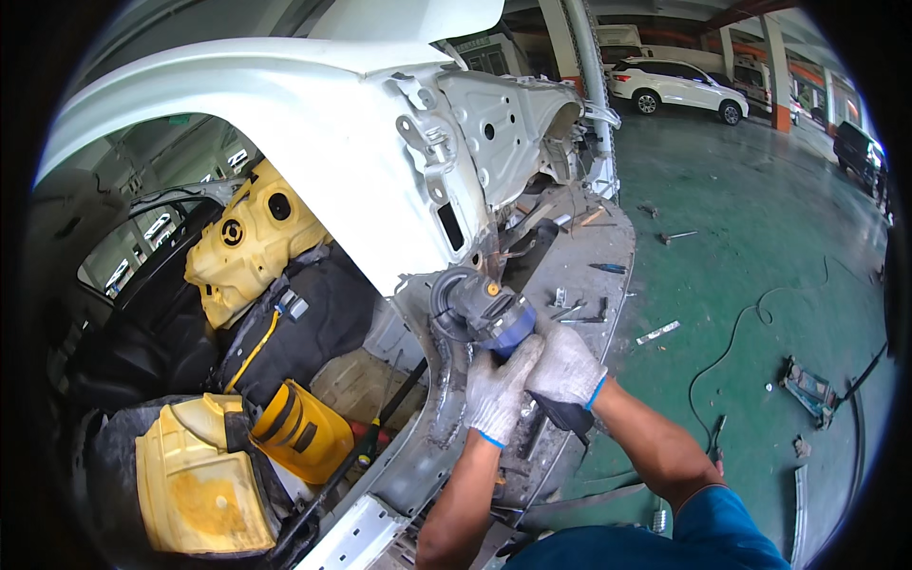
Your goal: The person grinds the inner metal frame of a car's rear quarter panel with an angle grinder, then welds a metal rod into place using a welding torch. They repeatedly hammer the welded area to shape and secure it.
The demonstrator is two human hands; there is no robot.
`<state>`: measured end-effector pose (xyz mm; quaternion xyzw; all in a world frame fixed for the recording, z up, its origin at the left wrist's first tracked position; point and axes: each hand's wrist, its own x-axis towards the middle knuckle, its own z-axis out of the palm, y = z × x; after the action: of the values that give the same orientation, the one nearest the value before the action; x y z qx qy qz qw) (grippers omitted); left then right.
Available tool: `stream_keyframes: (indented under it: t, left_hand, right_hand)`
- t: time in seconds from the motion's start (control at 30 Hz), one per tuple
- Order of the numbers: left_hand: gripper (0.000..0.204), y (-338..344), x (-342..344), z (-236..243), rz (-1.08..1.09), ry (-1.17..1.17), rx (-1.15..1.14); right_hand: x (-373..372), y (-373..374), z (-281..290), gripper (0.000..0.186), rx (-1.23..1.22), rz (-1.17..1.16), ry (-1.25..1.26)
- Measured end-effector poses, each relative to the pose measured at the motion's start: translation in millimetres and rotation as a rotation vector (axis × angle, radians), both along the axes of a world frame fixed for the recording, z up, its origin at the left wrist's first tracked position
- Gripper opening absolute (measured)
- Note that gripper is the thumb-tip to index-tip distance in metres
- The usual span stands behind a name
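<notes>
I hold an angle grinder [505, 321] with a dark guard, a blue body and an orange button on its head. My left hand [497, 388], in a pale knit glove with a blue cuff, wraps its near left side. Also gloved, my right hand [570, 369] closes round the body from the right, and the grinder's black rear end shows below it. The grinder's head is against or very near the bare grey edge of the white car body [323, 161], where the pillar meets the sill [439, 418]. Whether the disc touches metal is hidden by the guard.
Several hand tools, including a screwdriver [608, 268], lie on the grey platform [608, 228]. A cable [698, 380] and a floor jack [807, 389] are on the green floor. Inside the car are yellow foam padding [204, 475], a yellow container [328, 437] and a black bar [404, 394].
</notes>
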<state>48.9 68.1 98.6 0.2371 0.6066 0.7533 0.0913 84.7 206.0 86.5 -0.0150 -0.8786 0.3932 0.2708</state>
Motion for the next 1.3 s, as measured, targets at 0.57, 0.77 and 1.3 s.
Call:
stream_keyframes:
  t: [0.57,0.77,1.3]
  left_hand:
    - [0.049,-33.3,-14.6,-9.2,-0.082,-0.193,0.332]
    - [0.055,-50.0,-16.6,-2.7,-0.038,-0.247,0.345]
    - [0.063,-85.1,2.1,-34.2,0.126,0.088,-0.227]
  right_hand:
    - [12.8,-51.7,61.7,0.057,0.205,-0.126,-0.174]
    - [-7.4,-67.1,56.3,0.055,0.105,-0.055,-0.196]
    - [-15.8,-72.8,-47.4,0.072,-0.493,0.316,-0.082]
